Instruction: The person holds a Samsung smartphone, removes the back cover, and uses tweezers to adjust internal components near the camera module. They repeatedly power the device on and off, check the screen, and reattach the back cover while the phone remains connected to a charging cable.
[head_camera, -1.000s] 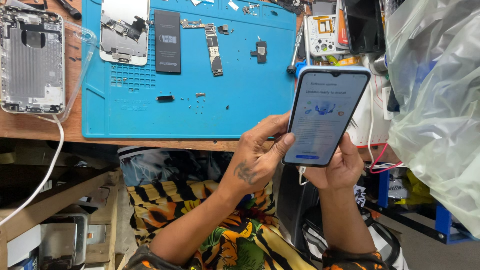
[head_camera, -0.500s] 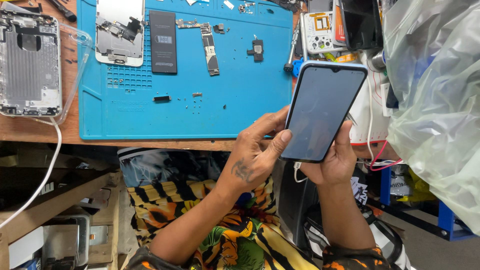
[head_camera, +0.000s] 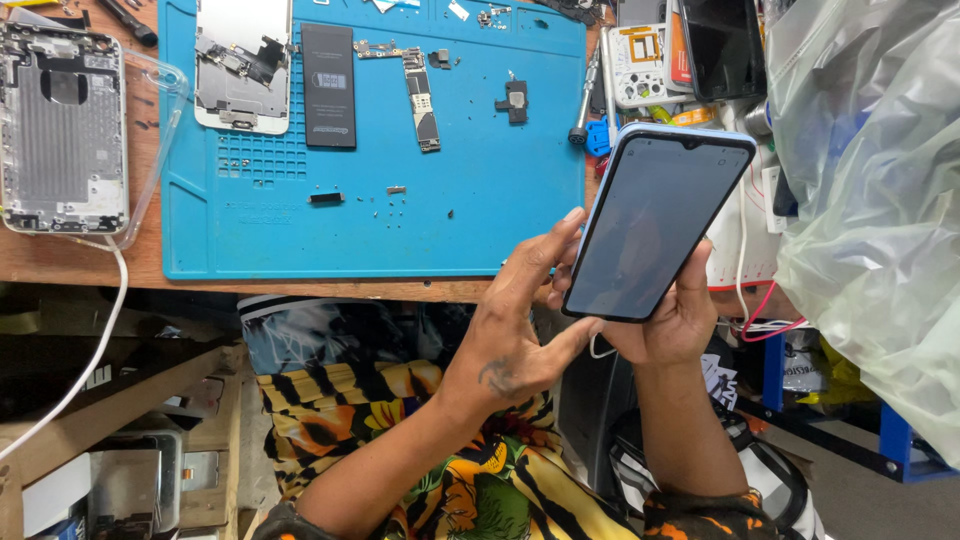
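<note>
A phone (head_camera: 655, 228) with a dark, blank screen is held up on the right of the scene, tilted, just near of the table (head_camera: 90, 255) edge and past the right edge of the blue mat (head_camera: 480, 200). The right hand (head_camera: 668, 320) grips it from behind and below, its fingers (head_camera: 695, 285) wrapped around the phone's right side and lower end. The left hand (head_camera: 520, 330) is at the phone's left edge: its fingers are loosely spread, the thumb touching the lower left corner and the fingertips (head_camera: 570, 218) resting along the left side.

On the mat lie a black battery (head_camera: 329, 85), an opened white phone body (head_camera: 243, 62), a narrow circuit board (head_camera: 424, 98) and a small black part (head_camera: 512, 102). Left of the mat, on the bare wood, sits a silver phone shell (head_camera: 62, 130) in a clear case, with a white cable (head_camera: 95, 340) trailing down from it. Far right of the mat are a screwdriver (head_camera: 584, 95) and a second dark phone (head_camera: 722, 45). A large clear plastic bag (head_camera: 880, 200) fills the right side.
</note>
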